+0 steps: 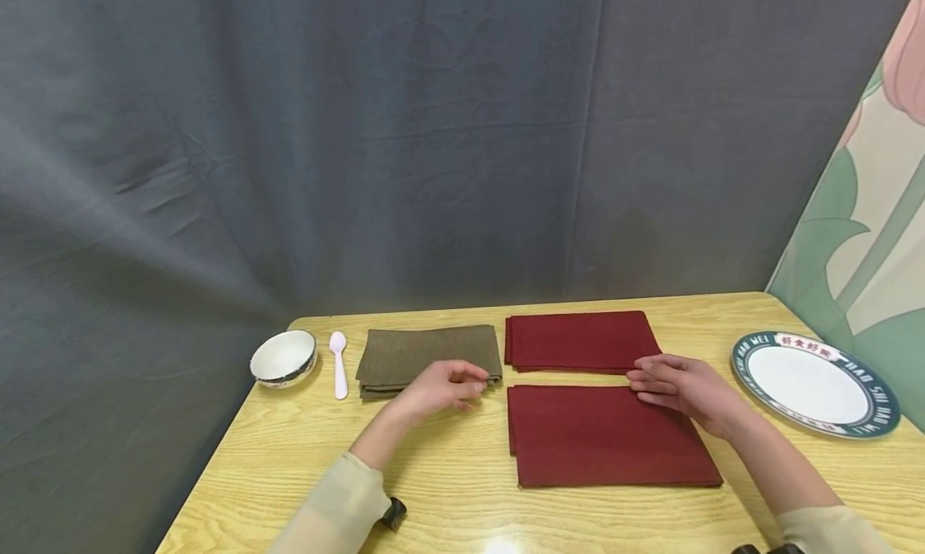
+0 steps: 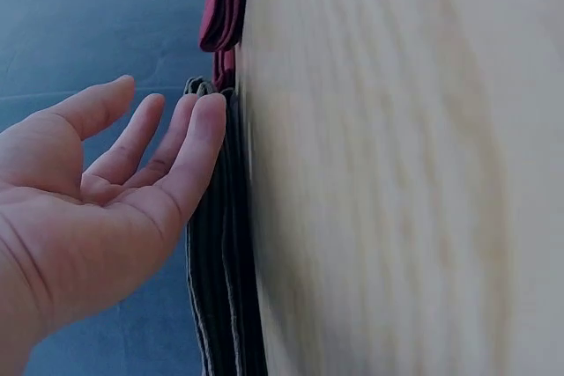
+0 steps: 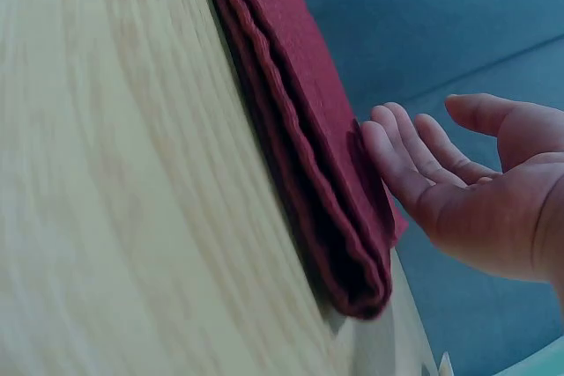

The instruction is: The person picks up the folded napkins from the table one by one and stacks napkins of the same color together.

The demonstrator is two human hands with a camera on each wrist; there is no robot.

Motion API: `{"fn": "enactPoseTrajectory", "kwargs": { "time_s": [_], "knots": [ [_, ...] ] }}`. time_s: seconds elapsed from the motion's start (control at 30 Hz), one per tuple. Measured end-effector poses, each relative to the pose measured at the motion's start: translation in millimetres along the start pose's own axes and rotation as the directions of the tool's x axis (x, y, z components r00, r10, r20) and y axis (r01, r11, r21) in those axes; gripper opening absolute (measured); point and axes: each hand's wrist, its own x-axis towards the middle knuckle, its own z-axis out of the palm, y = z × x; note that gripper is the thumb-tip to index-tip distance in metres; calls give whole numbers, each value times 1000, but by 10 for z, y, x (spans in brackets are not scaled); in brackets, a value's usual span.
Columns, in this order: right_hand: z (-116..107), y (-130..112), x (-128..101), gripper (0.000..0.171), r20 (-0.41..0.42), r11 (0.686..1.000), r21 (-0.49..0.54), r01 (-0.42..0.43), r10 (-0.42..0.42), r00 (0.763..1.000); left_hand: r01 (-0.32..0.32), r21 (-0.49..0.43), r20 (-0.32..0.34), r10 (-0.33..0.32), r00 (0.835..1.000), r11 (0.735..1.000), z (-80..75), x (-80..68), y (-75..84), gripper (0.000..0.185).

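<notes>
Two folded dark red cloths lie on the wooden table, the far one (image 1: 578, 341) behind the near one (image 1: 607, 441). A folded brown-green cloth (image 1: 426, 353) sits to their left. My left hand (image 1: 450, 384) is over the front right corner of the brown-green cloth, fingers loosely bent with nothing in them; the left wrist view shows its fingertips close to the folded layers. My right hand (image 1: 682, 389) is at the right ends of the red cloths, its relaxed fingers over the near cloth's back edge. Whether they touch it I cannot tell.
A white bowl (image 1: 283, 358) with a patterned outside and a pale pink spoon (image 1: 339, 365) stand at the table's left. On the right lies a white plate with a dark green lettered rim (image 1: 883, 401). A grey curtain (image 1: 462, 136) hangs behind the table (image 1: 462, 498).
</notes>
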Motion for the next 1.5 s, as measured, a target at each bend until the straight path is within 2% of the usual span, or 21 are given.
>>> {"fn": "enactPoseTrajectory", "kwargs": {
  "time_s": [0.33,0.6,0.7,0.9,1.13,1.5],
  "knots": [
    [-153,44,-100,44,-12,999,10,48,-48,999,26,-14,52,-26,998,1000,100,1,-11,35],
    [-259,14,-181,48,-115,989,-128,68,-83,990,40,-43,76,-36,996,998,151,23,-18,41],
    [-292,11,-208,46,-128,981,-185,64,-88,988,45,-60,90,-39,995,997,177,30,-16,42],
    [-320,11,-244,42,-149,948,-314,-59,12,989,55,-117,89,-45,995,992,238,55,-21,46],
    [-333,-39,-271,42,-145,945,-284,-162,124,982,73,-165,70,-62,996,984,324,73,-4,48],
    [-288,-48,-292,46,-113,921,-325,-213,186,976,100,-192,48,-92,995,976,468,118,-5,52]
  ]
}}
